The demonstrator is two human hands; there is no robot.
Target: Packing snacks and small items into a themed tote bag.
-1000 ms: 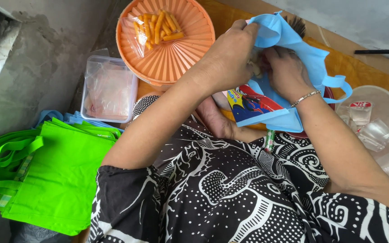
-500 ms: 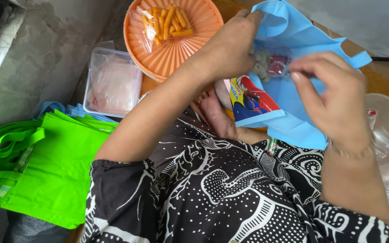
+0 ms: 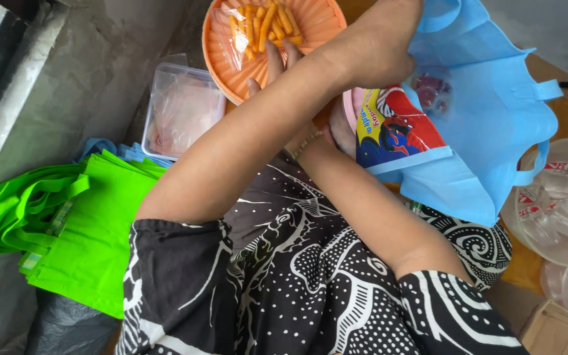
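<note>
My left hand [image 3: 379, 52] reaches across my body and grips the top edge of a light blue fabric bag [image 3: 488, 131], holding it open. Inside the bag I see a colourful printed packet [image 3: 396, 128] and a small sealed cup with red contents [image 3: 432, 89]. My right hand [image 3: 274, 66] passes under my left forearm, and only its spread fingers show. They rest on the orange round tray [image 3: 323, 23], touching a clear packet of orange stick snacks [image 3: 264, 23]. A bracelet circles my right wrist.
A clear lidded plastic box [image 3: 182, 112] sits left of the tray. Bright green fabric bags [image 3: 67, 223] are stacked at the left over a black plastic bag [image 3: 67, 325]. A clear bowl of sealed plastic cups [image 3: 560, 204] and a cardboard box [image 3: 560, 329] are at the right.
My right hand has left the blue bag and swung left under my left arm to the orange tray. My left hand keeps hold of the bag, which now hangs more open.
</note>
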